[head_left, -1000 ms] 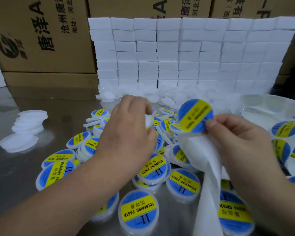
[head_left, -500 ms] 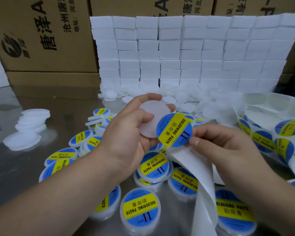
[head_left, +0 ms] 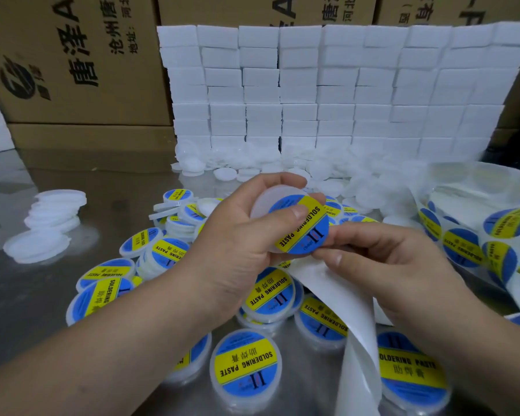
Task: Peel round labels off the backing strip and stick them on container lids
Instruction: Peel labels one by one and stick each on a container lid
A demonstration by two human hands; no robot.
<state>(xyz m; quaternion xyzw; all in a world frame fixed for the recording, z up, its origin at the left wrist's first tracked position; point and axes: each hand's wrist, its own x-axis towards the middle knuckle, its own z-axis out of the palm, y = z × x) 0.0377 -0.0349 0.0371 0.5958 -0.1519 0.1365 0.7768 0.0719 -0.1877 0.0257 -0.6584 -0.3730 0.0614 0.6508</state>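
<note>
Head view: my left hand [head_left: 240,244] grips lid [head_left: 270,196] above table [head_left: 27,295], thumb pinning label [head_left: 305,226]. My right hand [head_left: 382,262] pinches label's lower edge, backing strip [head_left: 351,319] trailing beneath. Risk: label lands off-centre or creased if thumb presses before alignment.

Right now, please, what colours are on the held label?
Blue label with yellow band, black text; head view.
</note>
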